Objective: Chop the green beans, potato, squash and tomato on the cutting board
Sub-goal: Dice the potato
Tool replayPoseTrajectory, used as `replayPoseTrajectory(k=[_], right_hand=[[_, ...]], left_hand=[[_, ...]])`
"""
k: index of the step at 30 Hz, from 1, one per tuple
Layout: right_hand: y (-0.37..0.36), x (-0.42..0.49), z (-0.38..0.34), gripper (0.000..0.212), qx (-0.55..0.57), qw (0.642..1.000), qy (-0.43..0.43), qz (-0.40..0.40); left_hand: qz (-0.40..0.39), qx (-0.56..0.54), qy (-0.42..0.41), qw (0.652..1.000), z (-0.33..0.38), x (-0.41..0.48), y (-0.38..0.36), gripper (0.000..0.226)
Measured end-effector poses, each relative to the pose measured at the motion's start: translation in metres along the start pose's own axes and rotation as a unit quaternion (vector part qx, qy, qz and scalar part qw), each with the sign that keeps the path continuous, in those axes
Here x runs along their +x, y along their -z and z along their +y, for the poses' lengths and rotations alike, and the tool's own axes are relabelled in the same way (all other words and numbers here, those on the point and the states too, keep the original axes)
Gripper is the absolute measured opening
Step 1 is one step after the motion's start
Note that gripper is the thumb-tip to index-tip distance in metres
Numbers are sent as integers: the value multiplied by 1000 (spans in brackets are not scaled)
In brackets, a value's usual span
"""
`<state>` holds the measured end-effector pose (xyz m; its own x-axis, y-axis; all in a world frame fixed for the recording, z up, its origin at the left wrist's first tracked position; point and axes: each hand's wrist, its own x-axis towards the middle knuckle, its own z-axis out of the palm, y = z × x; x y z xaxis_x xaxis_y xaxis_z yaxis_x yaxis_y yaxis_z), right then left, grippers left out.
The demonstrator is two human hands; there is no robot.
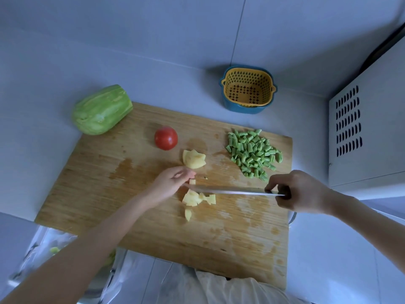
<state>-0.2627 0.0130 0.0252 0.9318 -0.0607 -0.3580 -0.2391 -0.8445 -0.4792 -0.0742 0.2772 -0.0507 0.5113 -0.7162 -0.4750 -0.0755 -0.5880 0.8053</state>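
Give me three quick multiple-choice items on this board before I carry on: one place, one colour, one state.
1. Where does the squash lie? A) at the cutting board's far left corner; B) at its near right corner; C) in its middle.
2. What colour is the strainer basket? A) red; B) yellow; C) white.
3. The tomato is: A) whole; B) halved; C) diced.
Answers: 1 A, it lies at that corner; 2 B, yellow inside a blue bowl; 3 A, round and uncut, away from the knife in the right hand.
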Motion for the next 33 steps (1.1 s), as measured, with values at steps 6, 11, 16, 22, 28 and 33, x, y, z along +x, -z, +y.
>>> replayPoseTrajectory(k=[6, 11, 16, 22, 28, 33], right_hand=[[-8, 5, -3, 43, 255, 959, -122, 14], [-14, 14, -7, 41, 320, 934, -157, 25], [-14, 18, -6, 36, 359, 916, -174, 50], [-11, 23, -10, 26, 384, 905, -172, 63], [-8, 25, -10, 21, 388, 903, -173, 66], [-7, 25, -10, 22, 387, 903, -173, 69]], left_hand=[[9, 211, 7, 977, -5, -17, 5, 41], [-59, 333, 78, 938, -7, -36, -22, 119], [22, 381, 13, 924, 0, -22, -27, 98], [2, 349, -12, 937, 18, -7, -51, 72], [-7, 284, 4, 959, 28, -7, -49, 76], [187, 375, -45, 907, 40, 18, -13, 59]])
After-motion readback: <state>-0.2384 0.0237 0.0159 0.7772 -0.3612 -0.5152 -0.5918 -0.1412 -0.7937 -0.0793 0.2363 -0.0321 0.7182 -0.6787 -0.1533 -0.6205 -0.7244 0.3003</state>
